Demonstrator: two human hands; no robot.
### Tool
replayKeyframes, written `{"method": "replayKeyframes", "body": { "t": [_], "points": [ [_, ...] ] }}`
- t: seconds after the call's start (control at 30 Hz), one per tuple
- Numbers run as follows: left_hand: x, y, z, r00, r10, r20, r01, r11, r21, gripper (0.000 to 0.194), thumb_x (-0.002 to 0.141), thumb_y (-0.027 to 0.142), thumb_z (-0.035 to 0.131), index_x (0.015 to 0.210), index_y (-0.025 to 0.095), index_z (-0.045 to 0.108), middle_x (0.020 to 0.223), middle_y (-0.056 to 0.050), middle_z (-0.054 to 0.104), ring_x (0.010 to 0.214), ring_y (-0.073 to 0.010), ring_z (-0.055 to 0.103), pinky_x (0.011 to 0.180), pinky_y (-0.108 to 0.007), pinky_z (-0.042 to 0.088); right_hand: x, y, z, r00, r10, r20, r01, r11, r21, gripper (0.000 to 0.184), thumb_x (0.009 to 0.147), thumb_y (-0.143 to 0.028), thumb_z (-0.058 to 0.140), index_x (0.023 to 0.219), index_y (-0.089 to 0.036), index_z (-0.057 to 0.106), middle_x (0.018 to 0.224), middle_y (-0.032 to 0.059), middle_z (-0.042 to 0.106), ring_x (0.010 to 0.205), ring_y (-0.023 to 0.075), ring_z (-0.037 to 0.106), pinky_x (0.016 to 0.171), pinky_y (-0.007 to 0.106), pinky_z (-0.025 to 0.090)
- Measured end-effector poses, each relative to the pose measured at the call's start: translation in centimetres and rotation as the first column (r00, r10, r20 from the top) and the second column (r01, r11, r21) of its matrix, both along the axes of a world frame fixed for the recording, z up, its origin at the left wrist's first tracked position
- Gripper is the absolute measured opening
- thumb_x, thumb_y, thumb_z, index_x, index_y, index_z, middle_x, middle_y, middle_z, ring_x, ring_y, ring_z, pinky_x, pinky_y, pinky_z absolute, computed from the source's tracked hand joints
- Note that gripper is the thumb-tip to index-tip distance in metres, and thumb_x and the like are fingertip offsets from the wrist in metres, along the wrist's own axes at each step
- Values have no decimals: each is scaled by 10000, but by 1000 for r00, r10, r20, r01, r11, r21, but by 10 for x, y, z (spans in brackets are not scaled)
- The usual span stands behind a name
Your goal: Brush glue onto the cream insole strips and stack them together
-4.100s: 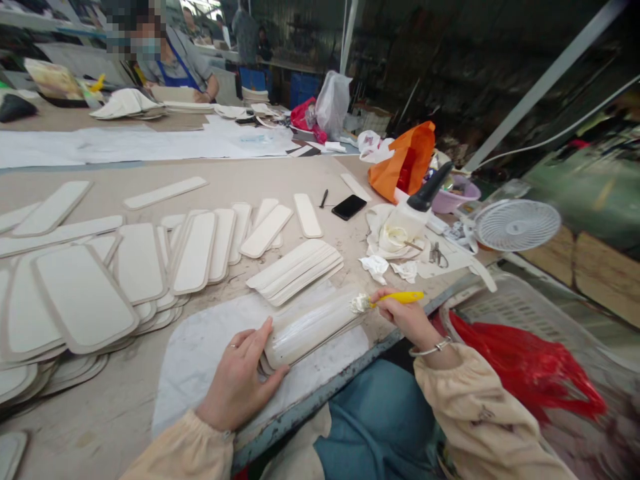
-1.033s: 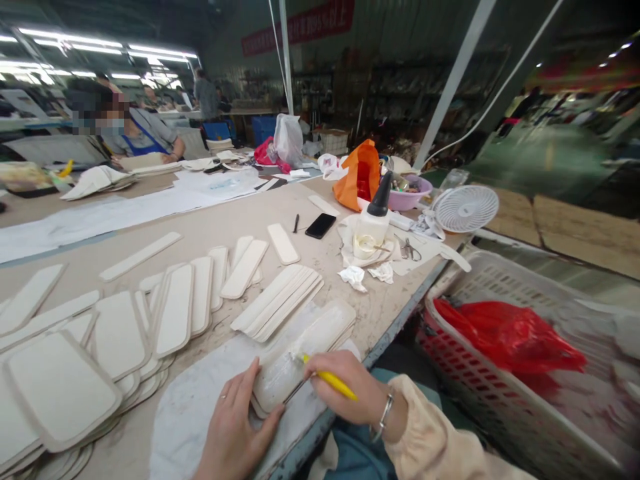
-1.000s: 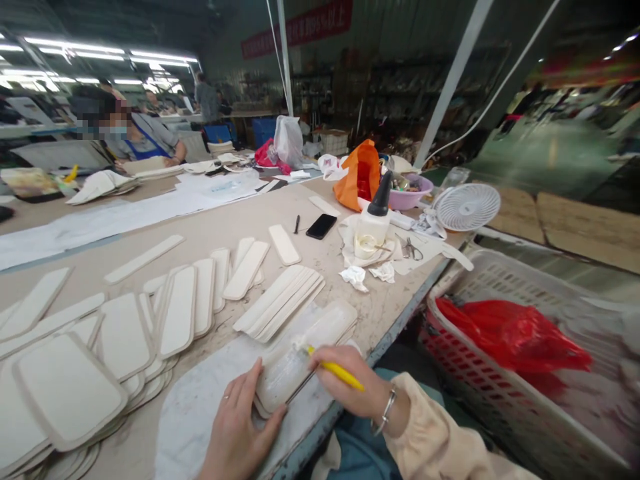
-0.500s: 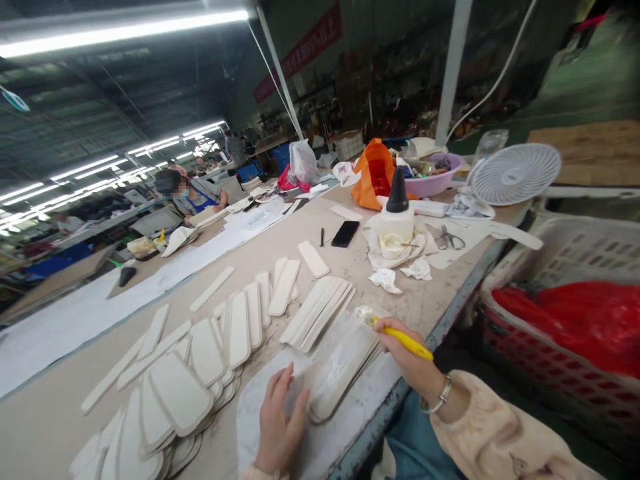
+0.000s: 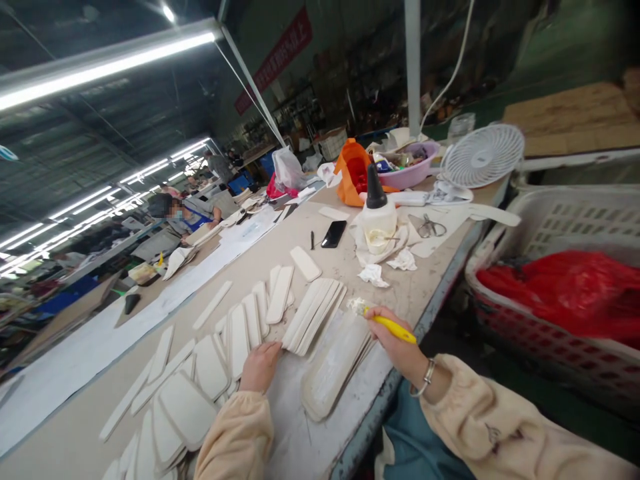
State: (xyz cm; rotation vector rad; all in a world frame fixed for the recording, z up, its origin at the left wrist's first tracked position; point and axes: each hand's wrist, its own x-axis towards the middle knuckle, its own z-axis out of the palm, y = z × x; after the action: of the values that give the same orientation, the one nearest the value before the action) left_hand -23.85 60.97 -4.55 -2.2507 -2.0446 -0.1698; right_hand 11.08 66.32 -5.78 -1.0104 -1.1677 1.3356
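Observation:
My right hand [image 5: 393, 337] is closed around a yellow-handled brush [image 5: 395, 327], its bristle end loaded with whitish paste. The brush head is by the far end of a stack of rounded flat panels [image 5: 333, 367], whose top face looks wet and smeared. My left hand [image 5: 263, 365] is at the near-left corner of a fanned stack of white panels [image 5: 315, 310]. Its fingers are bent together with the tips against that corner; how many panels they pinch is hidden. More white panels [image 5: 185, 407] lie overlapped in rows to the left.
Beyond the stacks stand a glue bottle with a black cone cap [image 5: 377, 207], crumpled tissues [image 5: 373, 275], a phone [image 5: 333, 234] and scissors [image 5: 431, 227]. A white fan [image 5: 483, 157] and purple basin [image 5: 413, 170] are farther back. A basket with red plastic [image 5: 565, 293] sits at the right.
My left hand has moved from beside the smeared stack, fingers spread, up and left to the fanned stack, and its fingers have closed. The right hand keeps the brush near the same end.

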Motion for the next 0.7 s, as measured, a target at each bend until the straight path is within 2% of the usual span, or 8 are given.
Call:
{"method": "replayKeyframes", "body": {
  "t": [0.13, 0.23, 0.4, 0.53, 0.6, 0.7],
  "points": [
    [-2, 1, 0, 1000, 15, 3, -15, 1000, -3, 276, 841, 142, 451, 958, 229, 685, 950, -51, 725, 873, -185, 666, 810, -328, 521, 0, 0, -1, 1000, 5, 0, -5, 1000, -4, 218, 831, -406, 542, 909, -209, 592, 620, -37, 507, 590, 152, 516, 582, 274, 411],
    [-1, 1, 4, 998, 61, 17, -62, 996, 59, 259, 861, 165, 429, 943, 226, 667, 917, -42, 727, 824, -172, 673, 748, -295, 524, -1, 0, -2, 1000, 0, -2, 0, 1000, 1, 217, 841, -408, 546, 915, -209, 592, 617, -40, 513, 588, 144, 516, 580, 267, 411],
    [6, -4, 28, 983, 159, 92, -177, 953, 245, 250, 918, 284, 392, 936, 200, 626, 871, -61, 718, 825, -196, 678, 722, -304, 519, -3, 4, -5, 996, -59, -67, 60, 998, 10, 304, 877, -458, 525, 1031, -199, 565, 723, -7, 602, 601, 131, 531, 560, 254, 425],
    [18, -15, 43, 976, 171, 132, -203, 932, 301, 234, 914, 324, 428, 929, 197, 624, 817, -47, 709, 791, -198, 675, 702, -294, 506, -5, 6, -6, 995, -63, -79, 64, 998, 5, 368, 882, -497, 516, 1078, -187, 548, 855, 50, 659, 689, 149, 581, 587, 260, 459],
    [28, -20, 42, 979, 156, 127, -187, 939, 289, 207, 892, 307, 461, 877, 200, 637, 819, -53, 701, 764, -198, 667, 686, -291, 493, -5, 5, -6, 998, -35, -56, 36, 999, 11, 369, 883, -502, 517, 1058, -181, 560, 843, 53, 661, 682, 148, 582, 588, 260, 460],
    [42, -25, 30, 985, 113, 133, -142, 963, 228, 199, 863, 281, 490, 776, 203, 650, 771, -57, 683, 713, -196, 649, 669, -292, 476, -6, 3, -7, 1000, 2, -14, -2, 999, 35, 348, 883, -497, 524, 1013, -179, 582, 808, 45, 657, 653, 140, 579, 603, 263, 464]
  ]
}}
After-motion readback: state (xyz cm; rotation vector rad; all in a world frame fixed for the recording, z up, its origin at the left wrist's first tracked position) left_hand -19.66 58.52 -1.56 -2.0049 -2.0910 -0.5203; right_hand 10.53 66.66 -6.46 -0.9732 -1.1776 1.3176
